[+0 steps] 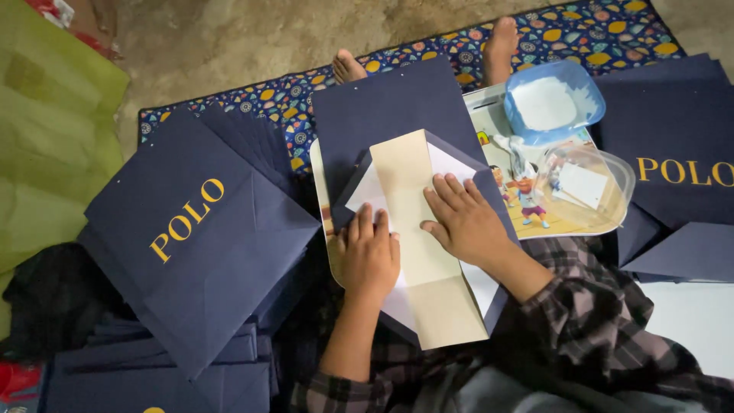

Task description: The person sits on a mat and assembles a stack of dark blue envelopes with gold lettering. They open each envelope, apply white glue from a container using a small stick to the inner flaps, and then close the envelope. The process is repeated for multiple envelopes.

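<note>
Hands [369, 256] [463, 222] press, seemingly flat, on cream card strip [424, 252] over navy bag [397, 115].

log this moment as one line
left hand: flat on cream card strip | right hand: pressing strip | under: navy paper bag | beside: blue tub

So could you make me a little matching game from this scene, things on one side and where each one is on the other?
Things:
1. left hand
2. right hand
3. blue tub
4. clear lid

Places:
A. far end of the picture tray
B. flat on the cream card strip
C. near side of that tray
D. on the strip's left edge

Pairs: 1-D, 2-B, 3-A, 4-C
</note>
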